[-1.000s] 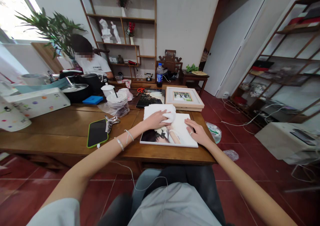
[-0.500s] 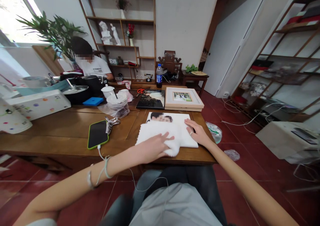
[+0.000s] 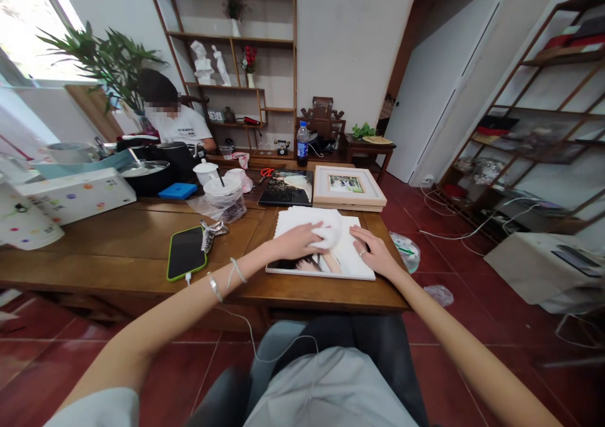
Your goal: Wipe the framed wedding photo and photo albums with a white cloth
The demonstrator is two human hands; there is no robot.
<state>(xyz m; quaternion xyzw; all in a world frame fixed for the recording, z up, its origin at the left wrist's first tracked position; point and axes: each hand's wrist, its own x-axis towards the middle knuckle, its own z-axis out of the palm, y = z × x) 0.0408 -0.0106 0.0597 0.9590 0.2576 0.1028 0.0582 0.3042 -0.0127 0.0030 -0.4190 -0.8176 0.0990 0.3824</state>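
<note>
A photo panel (image 3: 352, 264) with a white surface and a printed picture lies flat near the table's front edge. My left hand (image 3: 297, 240) presses a white cloth (image 3: 329, 228) onto its upper part, with some of the cloth bunched at the fingers. Much of the picture is hidden under the cloth; its lower part shows dark and skin-toned areas. My right hand (image 3: 373, 250), wearing a ring, rests on the panel's right edge with fingers stretched out.
Beyond the panel lie a dark photo board (image 3: 286, 188) and a framed picture (image 3: 350, 187). To the left are a charging phone (image 3: 188, 253), a lidded cup (image 3: 222, 186) in a plastic bag and a blue box (image 3: 178, 191). A person (image 3: 184, 124) sits across the table.
My left hand has pushed the cloth away from me to the panel's far side. The lower picture is uncovered and the upper part is now covered. My right hand stays in place.
</note>
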